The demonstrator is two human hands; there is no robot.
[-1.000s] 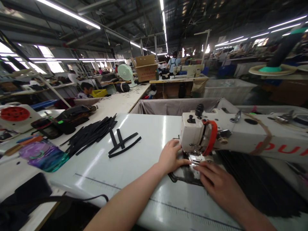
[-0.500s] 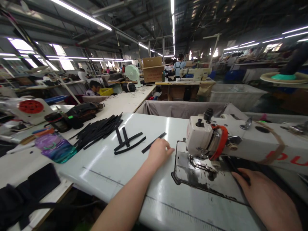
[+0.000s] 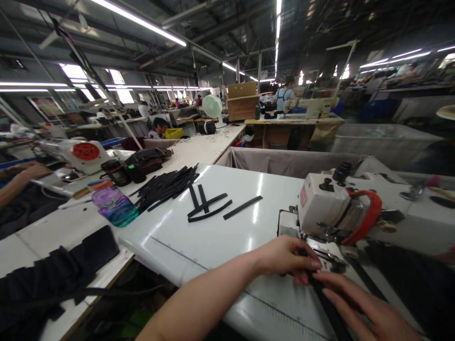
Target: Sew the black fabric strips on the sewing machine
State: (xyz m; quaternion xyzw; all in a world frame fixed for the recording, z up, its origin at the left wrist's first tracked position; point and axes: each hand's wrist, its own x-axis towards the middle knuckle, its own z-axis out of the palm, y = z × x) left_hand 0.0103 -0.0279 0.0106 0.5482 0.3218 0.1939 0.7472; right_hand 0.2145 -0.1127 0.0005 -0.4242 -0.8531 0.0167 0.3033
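Just in front of the sewing machine (image 3: 330, 203), my two hands meet at its metal plate. My left hand (image 3: 287, 255) has its fingers closed on the end of a dark fabric strip (image 3: 329, 308). The same strip runs under the fingers of my right hand (image 3: 362, 300), which grip it close by. Dark cloth (image 3: 412, 279) lies to the right, under the machine's arm. A single black strip (image 3: 243, 207) rests on the pale tabletop (image 3: 213, 246). Left of it, several more short black strips (image 3: 209, 210) lie crossed.
A heap of black strips (image 3: 170, 187) lies at the table's left edge, beside a purple-teal pouch (image 3: 113, 203) and a dark mug (image 3: 115, 171). Folded black pieces (image 3: 71, 260) sit on the side table. A co-worker's hand (image 3: 35, 169) shows at far left. Behind is a cloth-lined bin (image 3: 277, 161).
My left hand has left the single strip and moved right to the machine plate, where it now grips the fabric. My right hand has drawn closer to it. The view has turned left.
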